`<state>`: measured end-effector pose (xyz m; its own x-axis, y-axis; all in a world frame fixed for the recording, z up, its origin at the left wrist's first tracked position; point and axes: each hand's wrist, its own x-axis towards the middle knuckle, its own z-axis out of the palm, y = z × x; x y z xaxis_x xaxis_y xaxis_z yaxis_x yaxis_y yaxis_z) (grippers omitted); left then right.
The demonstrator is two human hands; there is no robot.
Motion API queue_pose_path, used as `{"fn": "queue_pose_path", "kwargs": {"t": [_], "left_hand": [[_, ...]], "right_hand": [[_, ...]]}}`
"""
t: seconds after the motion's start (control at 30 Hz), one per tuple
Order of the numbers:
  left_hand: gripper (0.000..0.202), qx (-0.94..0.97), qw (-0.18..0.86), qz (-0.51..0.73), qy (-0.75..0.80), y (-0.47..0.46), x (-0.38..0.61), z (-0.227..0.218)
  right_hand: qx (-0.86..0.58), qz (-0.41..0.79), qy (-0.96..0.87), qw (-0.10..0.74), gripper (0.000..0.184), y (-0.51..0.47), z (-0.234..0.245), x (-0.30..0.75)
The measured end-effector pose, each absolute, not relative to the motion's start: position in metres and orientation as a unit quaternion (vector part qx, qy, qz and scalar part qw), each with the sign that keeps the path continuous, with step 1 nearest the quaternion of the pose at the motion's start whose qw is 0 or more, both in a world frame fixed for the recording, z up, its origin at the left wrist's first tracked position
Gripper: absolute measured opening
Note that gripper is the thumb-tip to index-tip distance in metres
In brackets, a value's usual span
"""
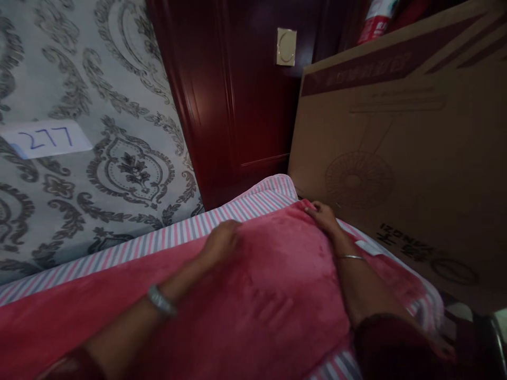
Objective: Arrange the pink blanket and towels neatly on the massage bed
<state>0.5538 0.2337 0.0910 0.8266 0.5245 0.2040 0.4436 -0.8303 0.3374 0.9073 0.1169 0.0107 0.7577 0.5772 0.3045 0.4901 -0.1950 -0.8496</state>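
Observation:
A red plush blanket [273,269] lies over a sheet with pink, grey and white stripes [186,227]. At the blanket's far right corner, my right hand [324,217] pinches the fabric between thumb and fingers. My left hand [222,241], slightly blurred, is closed at the blanket's far edge, with its fingertips hidden from view. Between the two hands the blanket spreads mostly flat, with a few pressed marks in its pile. More red plush fabric [400,277] lies beyond my right forearm.
A large cardboard box [396,142] leans close on the right. Behind the bed stands a dark red panelled door [253,105]. Patterned wallpaper [130,158] covers the left wall, bearing a paper label marked 277 [49,138]. A red-and-white container [376,21] shows behind the box.

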Motion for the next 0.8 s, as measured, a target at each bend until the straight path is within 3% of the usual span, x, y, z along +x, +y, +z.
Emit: {"fn": "queue_pose_path", "kwargs": {"t": [0.13,0.23,0.43,0.63,0.8], "left_hand": [[0.038,0.914,0.155,0.030,0.373,0.302,0.601,0.096],[0.043,0.911,0.189,-0.003,0.367,0.318,0.621,0.087],[0.032,0.924,0.228,-0.006,0.308,0.317,0.627,0.086],[0.026,0.937,0.141,0.118,0.296,0.306,0.632,0.099],[0.026,0.935,0.073,0.113,0.327,0.299,0.631,0.076]], "right_hand": [[-0.697,0.100,-0.343,0.622,0.048,0.113,0.017,0.909],[-0.689,0.110,-0.334,0.634,0.052,0.107,0.018,0.911],[-0.653,0.306,-0.329,0.610,0.055,0.101,0.020,0.909],[-0.554,0.173,-0.344,0.738,0.053,0.117,0.017,0.907],[-0.663,0.118,-0.362,0.645,0.052,0.125,0.007,0.913]]}}
